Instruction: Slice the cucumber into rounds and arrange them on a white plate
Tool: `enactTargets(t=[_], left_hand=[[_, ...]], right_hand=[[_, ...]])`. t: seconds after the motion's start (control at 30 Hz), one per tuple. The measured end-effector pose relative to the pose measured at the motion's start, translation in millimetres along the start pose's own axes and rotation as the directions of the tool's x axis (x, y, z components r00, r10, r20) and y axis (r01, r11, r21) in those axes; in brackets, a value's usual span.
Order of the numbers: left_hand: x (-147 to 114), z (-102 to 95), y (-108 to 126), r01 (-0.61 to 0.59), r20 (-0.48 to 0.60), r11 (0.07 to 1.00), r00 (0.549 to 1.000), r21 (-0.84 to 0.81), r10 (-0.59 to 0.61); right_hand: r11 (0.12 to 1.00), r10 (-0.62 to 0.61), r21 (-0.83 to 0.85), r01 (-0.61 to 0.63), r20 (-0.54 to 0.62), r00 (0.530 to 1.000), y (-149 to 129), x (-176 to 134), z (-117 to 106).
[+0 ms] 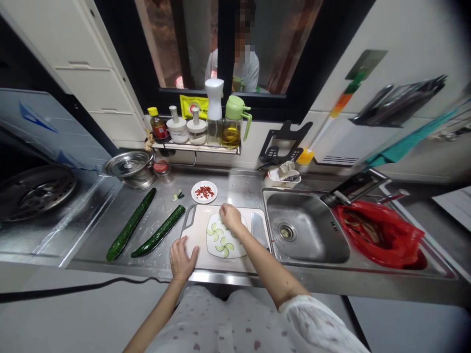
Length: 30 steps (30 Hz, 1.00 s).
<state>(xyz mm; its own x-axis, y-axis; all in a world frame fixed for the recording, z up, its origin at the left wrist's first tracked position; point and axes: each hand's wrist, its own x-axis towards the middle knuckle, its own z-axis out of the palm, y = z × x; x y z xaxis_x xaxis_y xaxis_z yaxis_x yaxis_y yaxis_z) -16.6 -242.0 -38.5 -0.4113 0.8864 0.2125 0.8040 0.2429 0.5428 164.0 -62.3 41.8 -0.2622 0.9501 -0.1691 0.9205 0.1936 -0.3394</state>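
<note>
My left hand [182,258] rests on the left edge of the white cutting board [200,247], thumb spread apart and nothing in it. Over the far part of a square white plate [210,249], my right hand [230,216] has its fingers curled together; whatever they hold is hidden. Pale green cucumber slices [225,247] lie on the plate in small fanned groups. A knife [258,228] lies at the board's right side, partly behind my right forearm. To the left are a whole cucumber [132,223] and a shorter cut cucumber [160,233], with small cucumber ends [177,196] beyond.
Chopped red pieces fill a small white dish [194,196] behind the board. The sink [309,245] adjoins on the right, with a red plastic bag [390,240] beyond it. A steel pot [130,169], a jar [162,171] and a seasoning shelf [198,147] stand at the back.
</note>
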Motion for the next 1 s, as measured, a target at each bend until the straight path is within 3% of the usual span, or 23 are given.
enactTargets(t=[0.4, 1.0], left_hand=[[-3, 7.2, -1, -0.070, 0.035, 0.991, 0.997, 0.110, 0.066], [-4, 9.1, -3, -0.067, 0.052, 0.990, 0.997, 0.123, 0.061]], right_hand=[[1.000, 0.029, 0.006, -0.030, 0.040, 0.999, -21, 72, 5], [0.999, 0.022, -0.029, -0.020, 0.073, 0.997, -17, 115, 16]])
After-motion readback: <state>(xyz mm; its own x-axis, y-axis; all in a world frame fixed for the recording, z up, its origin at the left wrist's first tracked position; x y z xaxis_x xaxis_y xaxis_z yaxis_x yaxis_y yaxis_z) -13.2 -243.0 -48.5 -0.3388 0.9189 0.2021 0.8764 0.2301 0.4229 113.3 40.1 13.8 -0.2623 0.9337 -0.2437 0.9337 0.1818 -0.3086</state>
